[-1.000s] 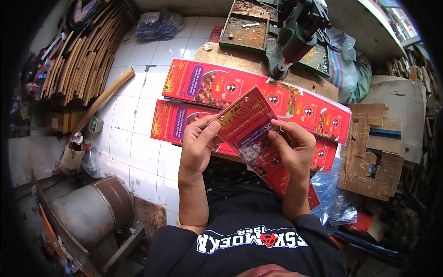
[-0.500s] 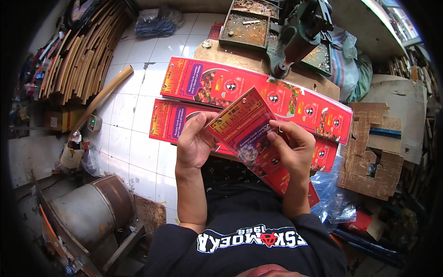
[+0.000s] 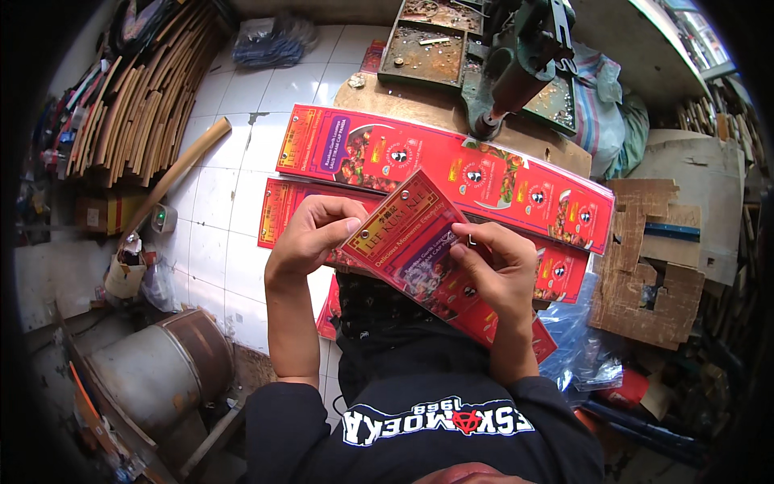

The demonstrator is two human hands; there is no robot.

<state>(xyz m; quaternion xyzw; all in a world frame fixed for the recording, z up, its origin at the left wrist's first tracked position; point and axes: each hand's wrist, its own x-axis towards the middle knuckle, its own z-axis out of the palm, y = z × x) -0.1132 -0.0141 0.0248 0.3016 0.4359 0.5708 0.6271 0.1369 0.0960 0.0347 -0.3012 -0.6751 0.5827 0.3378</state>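
A long red printed display strip [image 3: 439, 266] slants in front of my chest, glossy, with food pictures and metal eyelets at its upper corners. My right hand [image 3: 501, 270] pinches its right edge between thumb and fingers. At the upper left edge, beside an eyelet, my left hand [image 3: 310, 234] is closed, its thumb against the strip; the fingertips behind are hidden. Beyond my hands, a stack of matching red strips [image 3: 435, 165] lies across a wooden work surface, and a second stack [image 3: 278, 214] sits nearer, partly covered by my hands.
A green eyelet press [image 3: 520, 81] stands behind the stacks, with metal trays [image 3: 423, 58] of small parts beside it. Cut cardboard [image 3: 653, 282] and clear plastic [image 3: 576, 331] are at right. At left are stacked boards [image 3: 141, 105], a cardboard tube [image 3: 181, 173] and a metal drum [image 3: 149, 367].
My left hand has shifted left and its thumb has come down onto the strip's edge. The held strip has moved slightly left and down with my right hand. More of the floor stack shows below.
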